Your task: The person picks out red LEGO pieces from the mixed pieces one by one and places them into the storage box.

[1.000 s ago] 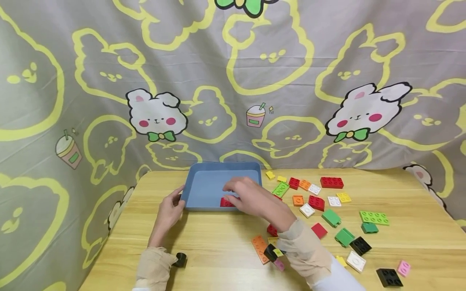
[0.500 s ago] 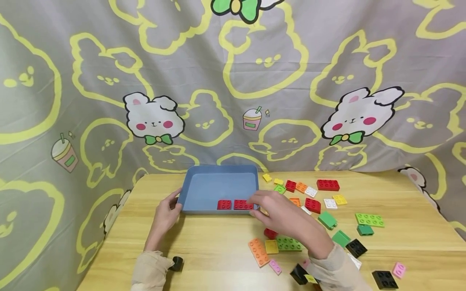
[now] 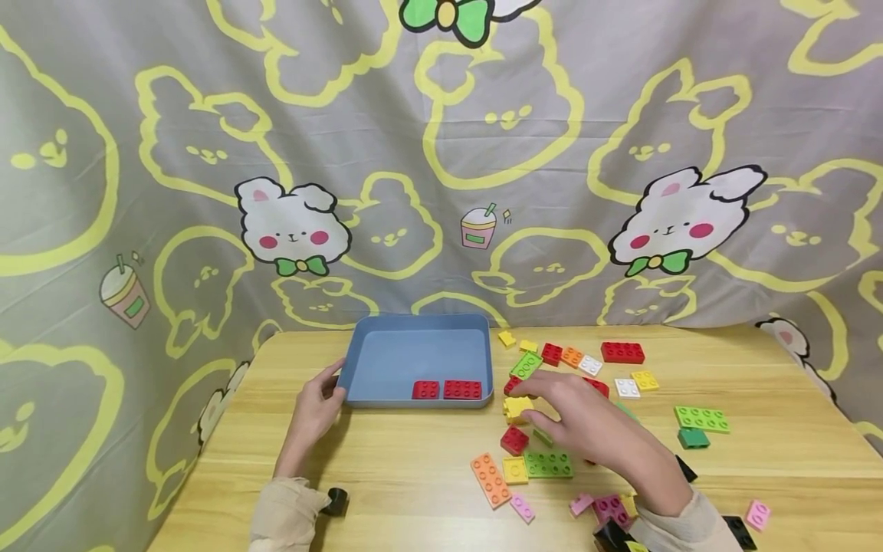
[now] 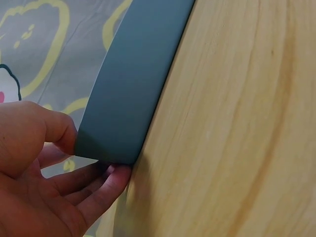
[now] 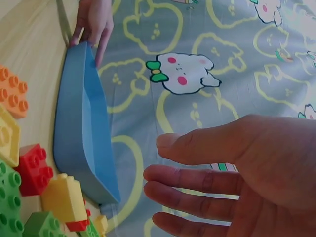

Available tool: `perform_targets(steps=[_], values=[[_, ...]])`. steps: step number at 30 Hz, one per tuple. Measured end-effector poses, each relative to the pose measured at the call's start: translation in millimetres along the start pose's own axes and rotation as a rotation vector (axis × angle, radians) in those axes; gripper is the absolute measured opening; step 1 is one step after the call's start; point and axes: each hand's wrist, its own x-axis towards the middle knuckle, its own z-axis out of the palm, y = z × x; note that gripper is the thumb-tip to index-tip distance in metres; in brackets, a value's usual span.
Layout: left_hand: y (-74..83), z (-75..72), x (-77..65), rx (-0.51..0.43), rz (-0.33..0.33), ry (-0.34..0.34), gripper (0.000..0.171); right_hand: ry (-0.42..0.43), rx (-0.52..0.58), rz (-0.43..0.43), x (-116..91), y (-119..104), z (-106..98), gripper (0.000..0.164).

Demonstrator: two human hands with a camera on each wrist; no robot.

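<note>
My left hand (image 3: 319, 402) grips the front left corner of a shallow blue tray (image 3: 350, 376). In the left wrist view, the left hand's thumb and fingers (image 4: 106, 195) close about the corner of the tray (image 4: 128, 84). Inside the tray, two red bricks (image 3: 462, 389) lie along the front wall. My right hand (image 3: 586, 418) hovers right of the tray, above loose bricks, its fingertips near a yellow brick (image 3: 517, 410). The right wrist view shows the right hand (image 5: 237, 182) with straight, parted fingers holding nothing; the yellow brick (image 5: 64, 197) stands apart from them.
Loose building bricks are scattered over the right side of the wooden table (image 3: 414, 475). Among them are an orange brick (image 3: 491, 481), a green brick (image 3: 548, 464) and a red brick (image 3: 622, 353). A patterned curtain (image 3: 386, 153) hangs behind the table.
My right hand has left the tray's front right corner, where it was over the red bricks, and moved right above the loose bricks. My left hand stays at the tray.
</note>
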Motion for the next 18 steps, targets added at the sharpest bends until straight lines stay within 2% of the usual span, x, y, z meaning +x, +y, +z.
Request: perform_targets(steps=[8, 12, 15, 18], values=[[-0.1, -1.2, -4.0, -0.012, -0.005, -0.006, 0.055, -0.004, 0.017, 0.029, -9, 16, -3, 0.023], [-1.7, -0.7, -5.5, -0.013, -0.012, -0.012, 0.055, -0.046, 0.047, 0.046, -15, 25, -6, 0.02], [-2.7, 0.6, -5.3, -0.006, -0.014, -0.011, 0.055, -0.103, 0.069, 0.104, -20, 32, -8, 0.02], [-2.2, 1.9, -4.4, -0.001, -0.005, -0.008, 0.055, -0.159, 0.088, 0.201, -25, 40, -10, 0.021]])
